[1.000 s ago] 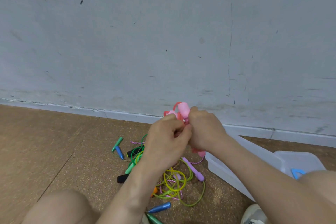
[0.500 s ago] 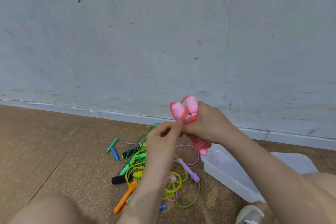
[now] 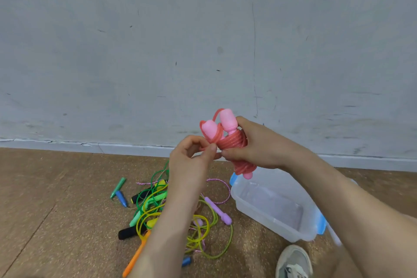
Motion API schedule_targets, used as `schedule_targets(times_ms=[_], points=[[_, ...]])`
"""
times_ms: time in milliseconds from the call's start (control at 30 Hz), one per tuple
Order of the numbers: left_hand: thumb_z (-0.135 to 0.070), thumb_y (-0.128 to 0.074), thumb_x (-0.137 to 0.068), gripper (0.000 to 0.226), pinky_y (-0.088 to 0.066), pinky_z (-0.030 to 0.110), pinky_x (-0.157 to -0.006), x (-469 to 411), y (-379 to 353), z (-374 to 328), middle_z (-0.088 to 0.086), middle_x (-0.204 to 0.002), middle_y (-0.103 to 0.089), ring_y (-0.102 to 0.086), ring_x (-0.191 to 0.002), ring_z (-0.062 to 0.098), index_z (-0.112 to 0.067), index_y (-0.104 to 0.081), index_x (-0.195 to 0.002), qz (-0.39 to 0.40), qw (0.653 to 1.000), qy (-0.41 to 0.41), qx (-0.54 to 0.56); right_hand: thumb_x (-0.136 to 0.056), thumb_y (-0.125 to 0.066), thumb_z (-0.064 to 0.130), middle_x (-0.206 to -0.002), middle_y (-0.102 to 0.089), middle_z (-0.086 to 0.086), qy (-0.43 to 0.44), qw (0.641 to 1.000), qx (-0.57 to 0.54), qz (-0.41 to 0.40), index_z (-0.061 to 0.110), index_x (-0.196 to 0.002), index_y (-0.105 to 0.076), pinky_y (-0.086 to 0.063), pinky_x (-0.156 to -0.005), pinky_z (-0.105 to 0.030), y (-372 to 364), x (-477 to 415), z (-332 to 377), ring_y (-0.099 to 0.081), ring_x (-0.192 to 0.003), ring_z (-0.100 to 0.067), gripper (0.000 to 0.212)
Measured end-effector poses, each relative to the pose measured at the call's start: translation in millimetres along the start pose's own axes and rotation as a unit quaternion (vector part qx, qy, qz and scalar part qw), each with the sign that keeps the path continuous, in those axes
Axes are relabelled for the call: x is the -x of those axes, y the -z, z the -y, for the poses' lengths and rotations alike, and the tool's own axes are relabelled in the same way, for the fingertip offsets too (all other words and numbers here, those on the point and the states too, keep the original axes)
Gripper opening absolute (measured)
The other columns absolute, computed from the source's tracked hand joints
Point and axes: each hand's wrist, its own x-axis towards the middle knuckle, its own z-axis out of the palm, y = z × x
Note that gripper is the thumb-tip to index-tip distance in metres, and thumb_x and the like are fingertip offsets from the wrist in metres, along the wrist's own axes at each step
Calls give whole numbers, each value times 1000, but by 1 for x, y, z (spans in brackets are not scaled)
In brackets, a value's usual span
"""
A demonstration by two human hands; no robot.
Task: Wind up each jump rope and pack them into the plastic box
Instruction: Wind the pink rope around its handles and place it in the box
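Note:
I hold a pink jump rope in front of the wall, its red cord wound round the two pink handles. My right hand grips the wound bundle. My left hand pinches a loose loop of the red cord at the bundle's left side. Below the bundle, on the floor to the right, stands the clear plastic box with blue clips, open and with nothing visible inside. A tangle of other jump ropes in green, yellow, purple, orange, blue and black lies on the floor to the left of the box.
A grey wall with a white skirting board runs close behind. The floor is brown cork. My shoe sits at the bottom edge, just in front of the box. A clear lid part lies behind the box, mostly hidden by my right arm.
Both hands rose with the pink rope and moved slightly right. The bundle now stands more upright, with more red cord wound on it. The view shifted, showing more of the box.

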Motion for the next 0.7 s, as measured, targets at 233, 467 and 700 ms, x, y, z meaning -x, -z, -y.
schedule_targets(times_ms=[233, 467, 700], points=[[-22, -84, -55, 51, -50, 41, -72, -19, -27, 25, 0, -79, -64, -59, -69, 19, -25, -42, -84, 63, 988, 17, -137, -82, -68, 28, -74, -60, 6, 40, 964, 251, 75, 19, -104, -41, -48, -65, -32, 38, -3, -18, -58, -57, -8, 35], [-24, -85, -63, 67, -44, 18, -69, -40, -72, 82, -14, -90, -64, -60, -78, 7, -39, -55, -122, 215, 914, -96, -329, -74, -74, 31, -72, -63, 13, -23, 971, 211, 110, 31, -98, -48, -52, -68, -27, 46, 3, -106, -61, -60, 0, 35], [-26, -78, -70, 45, -43, 27, -72, -70, -125, 206, -7, -92, -63, -59, -89, 16, -27, -59, -110, 286, 851, -27, -440, -70, -69, 34, -73, -65, 5, -165, 981, 107, 3, 26, -87, -59, -51, -68, -35, -39, -9, -267, -63, -69, -15, 21]])
